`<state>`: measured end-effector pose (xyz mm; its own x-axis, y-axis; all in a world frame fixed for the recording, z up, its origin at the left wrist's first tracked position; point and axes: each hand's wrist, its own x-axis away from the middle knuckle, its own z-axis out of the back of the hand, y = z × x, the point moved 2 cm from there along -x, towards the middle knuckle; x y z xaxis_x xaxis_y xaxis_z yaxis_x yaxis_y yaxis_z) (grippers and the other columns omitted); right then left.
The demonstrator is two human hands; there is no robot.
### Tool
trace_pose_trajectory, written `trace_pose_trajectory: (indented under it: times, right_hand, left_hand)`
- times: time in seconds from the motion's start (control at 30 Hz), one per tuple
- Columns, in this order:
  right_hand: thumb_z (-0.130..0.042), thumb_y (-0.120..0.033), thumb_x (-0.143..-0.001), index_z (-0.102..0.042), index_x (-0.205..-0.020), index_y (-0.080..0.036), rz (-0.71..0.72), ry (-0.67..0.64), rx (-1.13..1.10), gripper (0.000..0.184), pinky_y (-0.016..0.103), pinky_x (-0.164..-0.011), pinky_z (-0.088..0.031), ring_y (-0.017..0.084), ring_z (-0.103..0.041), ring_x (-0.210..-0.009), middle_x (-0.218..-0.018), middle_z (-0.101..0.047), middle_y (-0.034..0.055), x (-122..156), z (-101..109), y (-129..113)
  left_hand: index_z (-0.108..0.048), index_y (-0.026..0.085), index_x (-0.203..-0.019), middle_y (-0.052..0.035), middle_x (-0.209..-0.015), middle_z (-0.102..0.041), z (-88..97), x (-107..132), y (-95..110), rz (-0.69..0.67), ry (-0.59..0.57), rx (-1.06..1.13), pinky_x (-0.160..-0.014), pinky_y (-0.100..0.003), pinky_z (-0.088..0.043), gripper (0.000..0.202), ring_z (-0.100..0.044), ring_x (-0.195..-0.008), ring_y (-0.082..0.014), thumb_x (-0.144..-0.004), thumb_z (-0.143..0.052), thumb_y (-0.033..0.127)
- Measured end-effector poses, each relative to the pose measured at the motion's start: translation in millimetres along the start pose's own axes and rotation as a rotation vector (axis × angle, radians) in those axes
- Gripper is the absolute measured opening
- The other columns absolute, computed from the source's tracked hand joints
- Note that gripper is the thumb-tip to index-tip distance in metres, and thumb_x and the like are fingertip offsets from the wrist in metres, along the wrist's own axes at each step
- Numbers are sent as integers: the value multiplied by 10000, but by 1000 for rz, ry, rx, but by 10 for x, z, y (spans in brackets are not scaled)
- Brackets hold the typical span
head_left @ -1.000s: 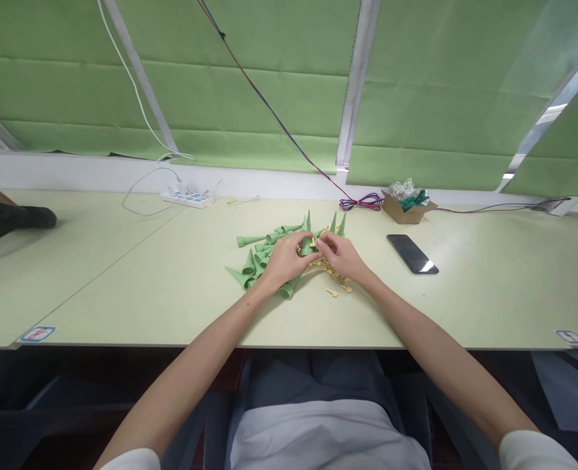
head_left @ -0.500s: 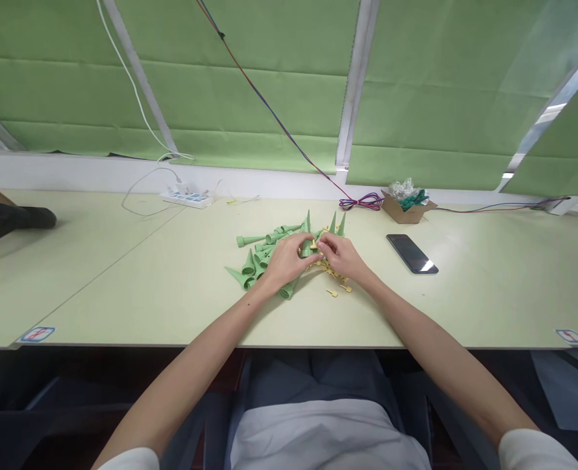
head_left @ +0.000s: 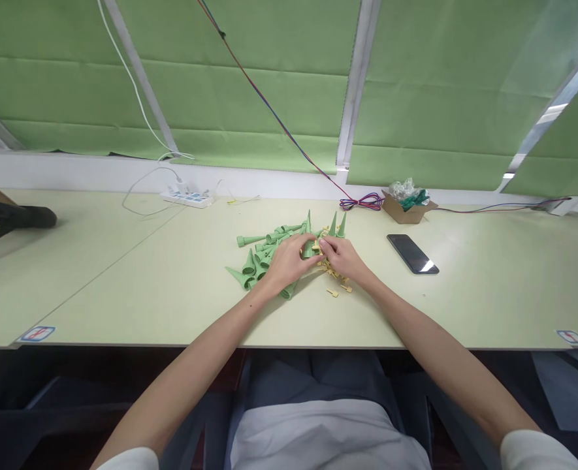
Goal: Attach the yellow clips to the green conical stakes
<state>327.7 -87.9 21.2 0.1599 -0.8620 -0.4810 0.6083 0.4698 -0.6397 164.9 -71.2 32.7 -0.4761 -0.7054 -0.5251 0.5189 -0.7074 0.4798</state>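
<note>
My left hand [head_left: 291, 261] is curled round a green plastic cone [head_left: 309, 226] whose tip points up. Against its side, my right hand [head_left: 340, 256] pinches a small yellow plastic peg [head_left: 317, 246]. The fingers partly hide where peg and cone meet. A heap of green cones [head_left: 249, 262] lies to the left of and beneath my left hand. Small yellow pegs [head_left: 332, 293] are scattered under and in front of my right hand. Just behind that hand, two green cones [head_left: 341, 226] stand upright.
A black phone [head_left: 412, 254] lies to the right, with a small cardboard box [head_left: 406, 211] of plastic wrap behind it. Coiled red and blue wire [head_left: 367, 202] and a white power strip [head_left: 188, 198] sit along the back edge. A black object [head_left: 29, 217] is at far left.
My right fingers have shifted slightly at the yellow peg beside the cone. Otherwise both hands and the heaps look almost the same.
</note>
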Motion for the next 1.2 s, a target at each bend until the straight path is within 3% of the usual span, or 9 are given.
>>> trace_pose_trajectory:
  times: [0.37, 0.7, 0.87, 0.97, 1.1, 1.2]
  right_hand:
    - [-344, -443, -988, -323, -632, -213, -25, 3, 14, 424, 294, -575, -270, 143, -369, -578, -583, -388, -15, -9, -2, 10]
    - [-365, -500, -977, -354, -618, -210, -55, 26, -17, 462, 290, -559, -271, 141, -366, -575, -569, -370, -17, -11, 3, -14]
    - [-386, -559, -973, -488, -653, -199, -98, 206, -58, 493, 287, -577, -310, 141, -403, -579, -584, -431, -15, -18, 79, 3]
    - [-395, -607, -961, -578, -727, -197, -142, 306, -123, 506, 290, -565, -331, 151, -418, -566, -553, -431, -17, -19, 130, 41]
    - [-447, -637, -922, -597, -786, -193, -133, 252, -231, 488, 286, -548, -364, 157, -445, -573, -567, -456, -15, -43, 109, 97]
    - [-485, -615, -901, -579, -768, -195, -127, 205, -265, 450, 280, -539, -375, 152, -446, -580, -590, -461, -14, -58, 70, 125]
  left_hand:
    - [-637, 212, -1188, -49, -1015, -661, -2, 17, 10, -17, -18, -81, -739, -304, -452, 377, -602, -765, -181, -866, -658, 406]
    - [-645, 214, -1177, -42, -972, -677, 17, -2, 0, -23, -6, -52, -721, -305, -457, 393, -595, -731, -178, -845, -681, 421]
    - [-648, 196, -1153, -45, -1028, -697, 61, -29, 8, -36, 18, 25, -717, -310, -472, 409, -557, -630, -139, -835, -690, 450]
    - [-646, 198, -1177, -55, -1098, -691, 57, -15, 30, -71, -55, 58, -716, -307, -478, 422, -545, -605, -124, -845, -677, 456]
    - [-643, 215, -1213, -55, -994, -666, 19, 38, 88, -179, -200, 12, -728, -302, -470, 401, -573, -705, -164, -883, -627, 442]
    - [-640, 229, -1223, -53, -964, -636, 0, 65, 112, -215, -243, -34, -734, -305, -463, 374, -572, -741, -176, -895, -614, 407]
